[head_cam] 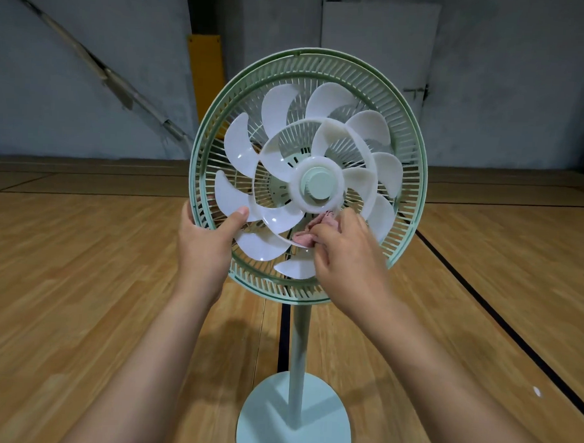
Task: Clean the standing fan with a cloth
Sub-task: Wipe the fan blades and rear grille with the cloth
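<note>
Closest in, left hand (204, 247): gripping the lower-left rim of the pale-green ribbed plastic guard (416, 180), thumb pressing a blade.
Right hand (346, 257): pinching the crumpled pink cloth (308, 233) against a blade, just below the hub.
Translucent white plastic blades (279, 107): fanning outward from the round green hub (320, 185), front grille missing; the right hand is working nearer them.
Pale-green standing fan (299, 339): standing upright on the wooden floor (81, 262).

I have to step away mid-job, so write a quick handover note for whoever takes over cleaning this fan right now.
Left hand: grip on the rear guard rim, lower left, thumb on a blade.
Right hand: holds the pink cloth bunched against the blades just below the hub.
The fan stands upright on the wood floor; no front guard on it.
Done: cannot tell which blades are wiped.
Left: remaining blades, hub, guard, pole, base.
</note>
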Tool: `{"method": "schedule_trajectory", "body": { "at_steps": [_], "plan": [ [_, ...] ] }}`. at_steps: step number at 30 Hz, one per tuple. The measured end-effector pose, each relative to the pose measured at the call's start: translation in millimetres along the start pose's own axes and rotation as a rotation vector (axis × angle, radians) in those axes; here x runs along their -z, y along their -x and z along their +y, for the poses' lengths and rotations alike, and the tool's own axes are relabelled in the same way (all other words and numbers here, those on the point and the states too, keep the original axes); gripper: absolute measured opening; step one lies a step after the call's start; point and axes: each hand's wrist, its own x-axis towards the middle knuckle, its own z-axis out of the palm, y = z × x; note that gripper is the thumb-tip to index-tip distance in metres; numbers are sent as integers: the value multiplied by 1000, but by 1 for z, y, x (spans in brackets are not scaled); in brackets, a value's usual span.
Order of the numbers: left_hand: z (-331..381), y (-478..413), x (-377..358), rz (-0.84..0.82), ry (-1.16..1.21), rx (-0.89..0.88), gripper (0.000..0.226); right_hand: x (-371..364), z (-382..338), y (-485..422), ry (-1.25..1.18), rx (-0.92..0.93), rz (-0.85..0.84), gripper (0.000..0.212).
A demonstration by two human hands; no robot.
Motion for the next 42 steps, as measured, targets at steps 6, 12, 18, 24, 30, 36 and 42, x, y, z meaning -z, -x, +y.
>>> {"method": "schedule_trajectory", "body": {
  "at_steps": [6, 12, 18, 24, 30, 36, 42],
  "plan": [
    [-4, 8, -2, 9, -42, -79, 44, -9, -18, 4, -173, -47, -50, 21],
    [-7, 14, -1, 14, -101, -133, 42, -17, -15, 10, -317, -95, -32, 21],
    [-5, 11, 3, -18, -100, -118, 46, -7, 8, 16, -88, 38, 36, 29],
    [-4, 9, 3, -35, -90, -79, 51, 0, 29, 16, 8, 8, 59, 25],
    [5, 9, 6, -63, -110, -75, 70, 9, 33, 17, -5, 7, 122, 28],
    [11, 12, 4, -45, -127, -66, 32, 12, 41, 12, 13, -10, 200, 37],
    [10, 11, 4, -28, -142, -51, 28, 20, 47, 5, 8, -75, 279, 29]
  ]
}}
